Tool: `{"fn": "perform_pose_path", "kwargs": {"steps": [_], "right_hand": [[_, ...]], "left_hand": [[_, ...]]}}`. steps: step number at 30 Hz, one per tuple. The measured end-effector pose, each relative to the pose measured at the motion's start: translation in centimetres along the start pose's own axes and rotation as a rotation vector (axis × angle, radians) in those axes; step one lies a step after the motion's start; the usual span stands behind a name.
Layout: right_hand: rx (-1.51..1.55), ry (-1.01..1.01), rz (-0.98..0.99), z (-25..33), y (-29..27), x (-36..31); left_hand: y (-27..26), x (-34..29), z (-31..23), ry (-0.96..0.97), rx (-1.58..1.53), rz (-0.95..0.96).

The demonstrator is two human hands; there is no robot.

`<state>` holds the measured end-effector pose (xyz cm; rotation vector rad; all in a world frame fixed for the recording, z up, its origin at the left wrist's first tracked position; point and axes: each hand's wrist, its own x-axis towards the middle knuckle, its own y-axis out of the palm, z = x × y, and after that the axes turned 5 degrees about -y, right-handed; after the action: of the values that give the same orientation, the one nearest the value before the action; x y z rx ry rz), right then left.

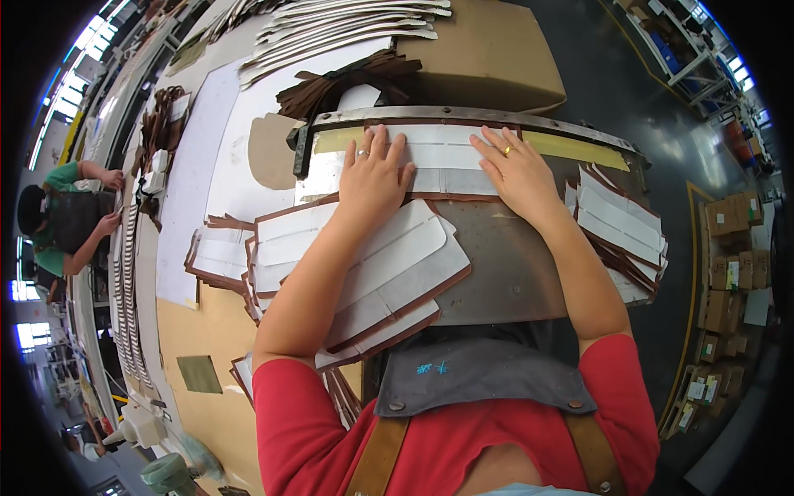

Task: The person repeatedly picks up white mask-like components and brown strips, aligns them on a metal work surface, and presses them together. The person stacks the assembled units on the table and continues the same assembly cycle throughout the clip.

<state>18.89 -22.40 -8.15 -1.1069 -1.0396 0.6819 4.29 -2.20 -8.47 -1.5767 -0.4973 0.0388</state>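
My left hand [372, 182] lies flat with its fingers stretched out on the left part of a white panel [442, 153] with brown edges. On the panel's right part rests my right hand [521, 175], fingers spread, also palm down. The panel lies on a metal work plate [513, 264], its far edge along a metal bar [463, 115]. Yellow strips [571, 148] show on both sides of it. Under my left forearm is a fanned pile of white panels with brown edges [405, 269]. Similar panels [616, 217] are stacked beyond my right forearm.
A bundle of brown strips [351, 85] and a stack of long pale strips [339, 37] lie behind the bar, beside a cardboard box [488, 54]. At far left a person in green sleeves [59, 178] works at another bench. Cartons [728, 264] stand along the right.
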Motion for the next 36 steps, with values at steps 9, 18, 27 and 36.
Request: {"fn": "perform_pose_path", "kwargs": {"steps": [9,18,27,36], "right_hand": [[-0.014,-0.011,-0.063,0.2,-1.4,-0.3],[-0.041,-0.031,-0.027,0.4,-2.2,-0.5],[-0.07,0.016,0.048,1.1,-2.7,-0.5],[0.129,0.044,0.029,0.3,-3.0,-0.8]], "left_hand": [[0.1,0.8,-0.3,0.02,0.011,-0.039],[-1.1,0.9,-0.6,0.03,-0.048,-0.006],[-1.1,0.3,-0.8,0.02,-0.011,-0.032],[-1.5,1.0,0.2,-0.004,-0.101,0.044]]}}
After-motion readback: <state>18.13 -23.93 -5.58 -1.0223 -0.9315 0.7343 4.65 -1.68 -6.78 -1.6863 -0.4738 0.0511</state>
